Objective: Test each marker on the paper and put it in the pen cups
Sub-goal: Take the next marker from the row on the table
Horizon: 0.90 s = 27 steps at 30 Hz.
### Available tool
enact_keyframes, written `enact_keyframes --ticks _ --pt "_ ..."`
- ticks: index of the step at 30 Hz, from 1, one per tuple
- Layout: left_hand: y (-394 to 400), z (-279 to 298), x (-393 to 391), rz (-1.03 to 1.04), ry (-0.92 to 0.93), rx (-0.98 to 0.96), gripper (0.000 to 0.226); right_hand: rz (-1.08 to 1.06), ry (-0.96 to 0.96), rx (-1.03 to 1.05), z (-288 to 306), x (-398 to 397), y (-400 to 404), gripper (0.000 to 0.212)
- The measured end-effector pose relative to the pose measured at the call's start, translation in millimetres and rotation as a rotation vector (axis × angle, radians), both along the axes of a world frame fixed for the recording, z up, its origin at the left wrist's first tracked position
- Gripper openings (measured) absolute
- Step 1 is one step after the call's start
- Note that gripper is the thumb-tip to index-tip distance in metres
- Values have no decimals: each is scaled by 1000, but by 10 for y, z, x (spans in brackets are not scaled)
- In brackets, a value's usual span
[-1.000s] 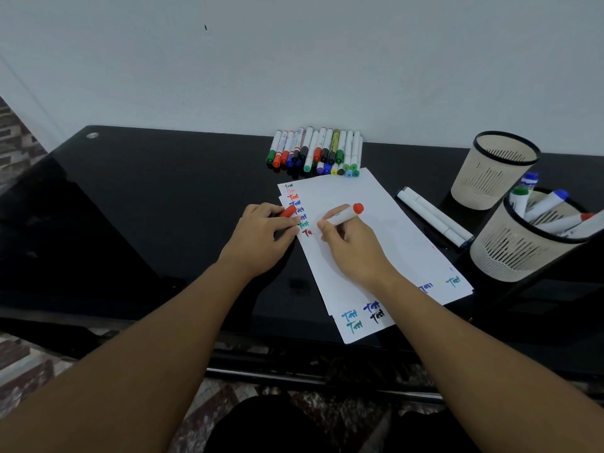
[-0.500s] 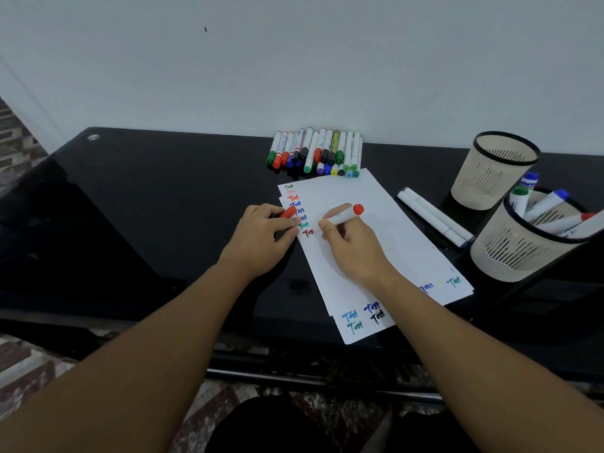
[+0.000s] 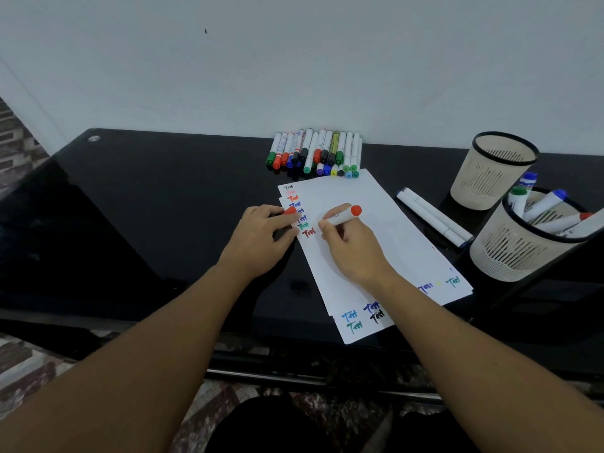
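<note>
Right hand [image 3: 354, 253]: fingers grasping the white-barrelled marker with the red end [image 3: 343, 216], its tip down on the stack of white paper sheets [image 3: 385, 230], just right of a column of small coloured test scribbles [image 3: 299, 212]. The lowest scribble is red.

Left hand [image 3: 258, 240]: fingers curled around the small red marker cap [image 3: 289, 211], hand resting at the left edge of the paper where it meets the glossy black counter [image 3: 147, 204].

Behind the paper, against the wall: a row of white markers with assorted coloured caps [image 3: 315, 153], lying side by side. Right of the paper: two long white markers [image 3: 431, 215] flat on the counter, touching each other.

Far right: two cream slotted pen cups with black rims. The farther cup [image 3: 490, 173] shows no markers inside. The nearer cup [image 3: 519, 246] holds several white markers with green, blue and red caps.

More coloured scribbles at the paper's near corners.
</note>
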<state>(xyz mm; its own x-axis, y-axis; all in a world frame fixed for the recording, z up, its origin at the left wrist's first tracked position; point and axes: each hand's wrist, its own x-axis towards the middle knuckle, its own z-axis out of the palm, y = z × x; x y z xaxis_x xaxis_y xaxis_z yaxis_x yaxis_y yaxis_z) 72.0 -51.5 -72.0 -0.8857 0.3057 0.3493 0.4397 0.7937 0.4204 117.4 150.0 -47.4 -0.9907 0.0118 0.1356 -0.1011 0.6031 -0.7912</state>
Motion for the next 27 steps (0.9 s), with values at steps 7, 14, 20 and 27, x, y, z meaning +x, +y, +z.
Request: enact_keyframes --ticks 7,14,20,27 --pt "14 35 2 228 -7 79 50 25 12 -254 53 61 49 14" --pt "13 2 -35 222 3 13 27 128 -135 -219 64 52 92 75" --pt "2 15 -41 143 45 34 29 13 -101 -390 246 -15 159 38" --pt "-2 36 -32 137 41 72 34 57 -137 158 296 -176 357 42"
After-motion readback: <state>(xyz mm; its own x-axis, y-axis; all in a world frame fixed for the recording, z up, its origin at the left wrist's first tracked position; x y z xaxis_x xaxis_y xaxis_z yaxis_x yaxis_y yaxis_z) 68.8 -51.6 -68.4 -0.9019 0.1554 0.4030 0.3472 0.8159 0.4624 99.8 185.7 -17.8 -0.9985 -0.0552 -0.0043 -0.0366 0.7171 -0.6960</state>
